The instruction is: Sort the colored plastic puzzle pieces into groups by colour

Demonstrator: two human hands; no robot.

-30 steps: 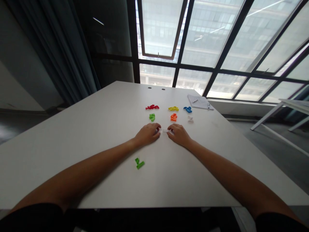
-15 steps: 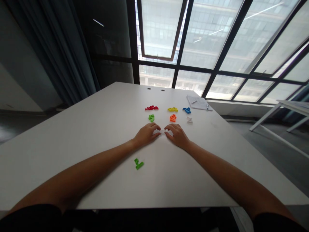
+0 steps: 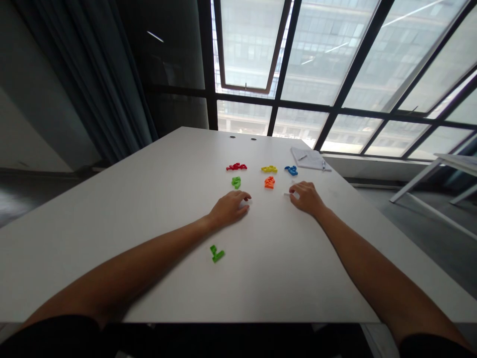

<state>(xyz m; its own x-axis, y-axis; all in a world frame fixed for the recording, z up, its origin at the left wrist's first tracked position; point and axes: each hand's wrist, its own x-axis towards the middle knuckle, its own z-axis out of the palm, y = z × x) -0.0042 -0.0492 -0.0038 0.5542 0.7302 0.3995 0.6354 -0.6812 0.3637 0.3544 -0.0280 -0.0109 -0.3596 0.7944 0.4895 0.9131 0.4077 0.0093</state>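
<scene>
My left hand rests on the white table with its fingers curled, and a small white plastic piece shows faintly at its fingertips. Further right, my right hand is closed at the fingertips on a thin white plastic piece that points left. My right fingers partly hide the other white pieces just behind them. Closer to me, a dark green plastic shape of joined pieces lies below my left wrist. Light green pieces and orange pieces lie beyond my hands.
Behind these are small piles of red pieces, yellow pieces and blue pieces. Paper sheets with pens lie at the far right of the white table. A second table stands to the right.
My right hand has moved away from my left, to the right, and is now beside the white pieces. My left hand stays almost where it was. The view has shifted slightly.
</scene>
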